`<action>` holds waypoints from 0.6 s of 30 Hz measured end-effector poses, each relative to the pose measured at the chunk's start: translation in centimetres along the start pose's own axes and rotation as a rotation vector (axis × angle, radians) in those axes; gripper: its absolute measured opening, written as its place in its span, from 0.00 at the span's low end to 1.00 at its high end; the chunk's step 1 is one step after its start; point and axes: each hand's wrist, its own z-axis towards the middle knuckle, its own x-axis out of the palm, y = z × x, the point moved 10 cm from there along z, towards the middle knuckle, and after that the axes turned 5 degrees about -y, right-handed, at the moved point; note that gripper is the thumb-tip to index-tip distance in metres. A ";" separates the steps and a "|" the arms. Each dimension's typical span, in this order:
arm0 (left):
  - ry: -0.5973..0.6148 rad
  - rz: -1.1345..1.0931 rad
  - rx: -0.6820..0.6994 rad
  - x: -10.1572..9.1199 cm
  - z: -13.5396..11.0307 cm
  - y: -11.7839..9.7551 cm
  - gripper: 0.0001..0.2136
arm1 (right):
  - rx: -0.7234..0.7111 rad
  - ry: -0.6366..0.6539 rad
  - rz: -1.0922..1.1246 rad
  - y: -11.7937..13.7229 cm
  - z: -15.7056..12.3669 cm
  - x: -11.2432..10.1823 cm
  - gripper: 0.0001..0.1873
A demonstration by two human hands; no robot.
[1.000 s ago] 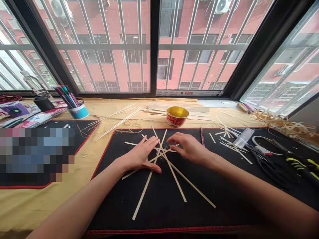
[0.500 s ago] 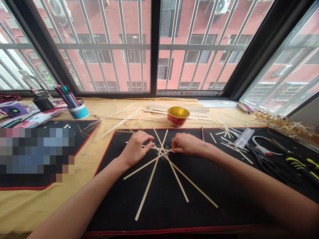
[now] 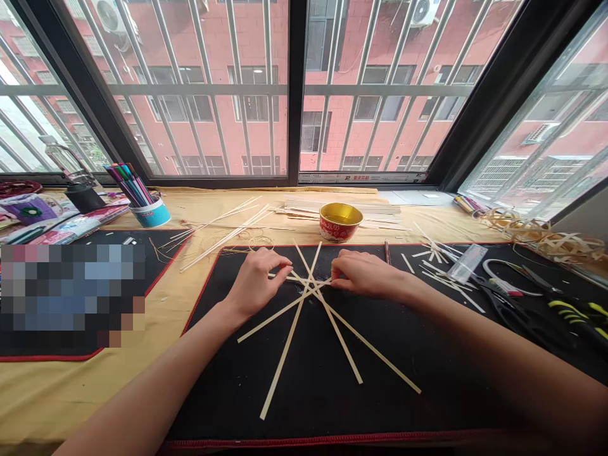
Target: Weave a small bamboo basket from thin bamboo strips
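Resting on a fan of thin bamboo strips [image 3: 291, 339], both hands sit where the strips cross, in the middle of the black mat [image 3: 213, 399]. The left hand [image 3: 260, 286] is half curled, with its fingertips on the strips just left of the crossing. The right hand [image 3: 363, 275] is curled in the same way, fingertips down just right of it, so the two hands are close but apart. Neither is spread wide, but whether either truly grips a strip or only presses on it cannot be told. Several strips radiate from the crossing and lie flat on the mat. Toward the mat's right end lie black-handled scissors [image 3: 510, 310], with short strip offcuts [image 3: 441, 269] between them and the hands. Just beyond the mat's far edge stands a red bowl with a gold interior [image 3: 338, 221], in front of a stack of flat strips [image 3: 342, 208]. Beyond its far left corner are loose long strips [image 3: 223, 234] and a blue cup of marker pens [image 3: 149, 214], while a tangle of cane strips [image 3: 536, 242] lies past its far right corner. Farthest from the mat, a barred window [image 3: 294, 88] faces a red-brick building [image 3: 256, 63].
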 end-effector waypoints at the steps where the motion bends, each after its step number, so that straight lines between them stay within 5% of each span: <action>1: -0.019 -0.003 -0.003 -0.2 0.1 0.1 0.03 | 0.001 -0.010 -0.003 0.0 -0.1 -0.2 0.09; 5: -0.147 -0.015 -0.033 -2.1 0.4 0.4 0.04 | -0.014 -0.083 -0.012 -0.1 -0.5 -1.1 0.09; 12: -0.591 -0.003 -0.129 -8.0 -0.2 1.2 0.07 | -0.004 -0.199 -0.063 -1.7 -0.6 -4.1 0.11; 18: -0.629 0.019 -0.161 -8.3 -0.4 1.6 0.08 | 0.197 -0.227 -0.177 -7.9 2.1 -8.4 0.15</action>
